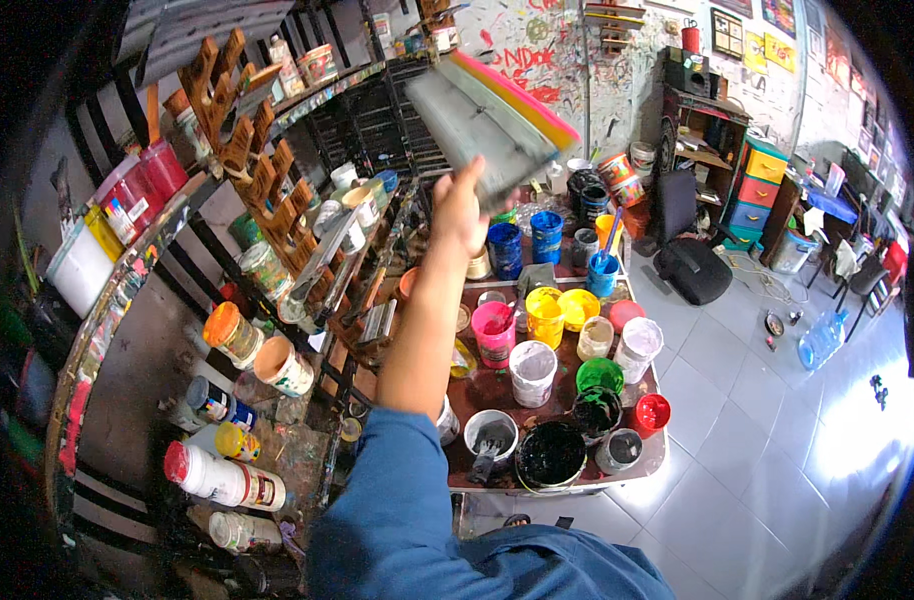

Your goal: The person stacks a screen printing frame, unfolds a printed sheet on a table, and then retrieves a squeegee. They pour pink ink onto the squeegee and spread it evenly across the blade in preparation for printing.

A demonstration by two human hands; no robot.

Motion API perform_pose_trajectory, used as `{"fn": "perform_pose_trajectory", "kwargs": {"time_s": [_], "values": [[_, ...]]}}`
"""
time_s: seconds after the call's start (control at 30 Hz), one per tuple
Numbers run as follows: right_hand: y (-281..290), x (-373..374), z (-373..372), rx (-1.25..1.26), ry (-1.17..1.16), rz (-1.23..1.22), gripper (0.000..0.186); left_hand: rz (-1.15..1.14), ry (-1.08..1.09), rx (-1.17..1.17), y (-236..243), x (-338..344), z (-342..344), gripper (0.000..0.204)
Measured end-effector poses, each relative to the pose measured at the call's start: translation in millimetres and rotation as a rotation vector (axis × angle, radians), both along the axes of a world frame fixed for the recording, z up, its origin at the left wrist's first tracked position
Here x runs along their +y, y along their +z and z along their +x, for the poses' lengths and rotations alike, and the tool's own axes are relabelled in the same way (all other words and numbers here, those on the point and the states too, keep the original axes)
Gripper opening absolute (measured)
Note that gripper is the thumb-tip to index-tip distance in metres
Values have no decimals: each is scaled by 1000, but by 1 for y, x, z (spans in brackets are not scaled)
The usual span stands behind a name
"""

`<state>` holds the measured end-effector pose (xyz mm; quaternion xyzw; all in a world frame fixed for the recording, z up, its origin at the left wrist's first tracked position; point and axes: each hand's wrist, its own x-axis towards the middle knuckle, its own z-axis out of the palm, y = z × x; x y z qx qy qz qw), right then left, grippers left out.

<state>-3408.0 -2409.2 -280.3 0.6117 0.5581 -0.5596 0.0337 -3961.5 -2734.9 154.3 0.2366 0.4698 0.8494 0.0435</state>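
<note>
In the left hand (461, 217) sits a grey panel (480, 122) (under thumb).

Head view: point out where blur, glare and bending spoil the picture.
Head view: the grey panel at the left hand is smeared, probably by motion; head view: glare whitens part of the tiled floor at right; head view: the shelf edge at left bends into a curve.

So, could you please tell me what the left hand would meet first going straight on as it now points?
Past the blurred flat panels that the left hand holds, the scribbled white wall seems first in line, though the panels block the view and depth is unclear.
</note>
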Motion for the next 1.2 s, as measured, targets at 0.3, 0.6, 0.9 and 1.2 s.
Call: {"fn": "perform_pose_trajectory", "kwargs": {"time_s": [0.3,0.6,0.9,1.2], "values": [[-28,26,56,56,-42,-59,16,-27,583,283,-18,48,90,27],[-30,93,62,284,-202,70,15,-206,710,21,-63,10,167,39],[89,134,-46,376,100,638,21,-301,751,-303,-109,-72,244,49],[224,12,-352,1070,949,902,19,-515,905,-336,-179,-69,231,40]]}}
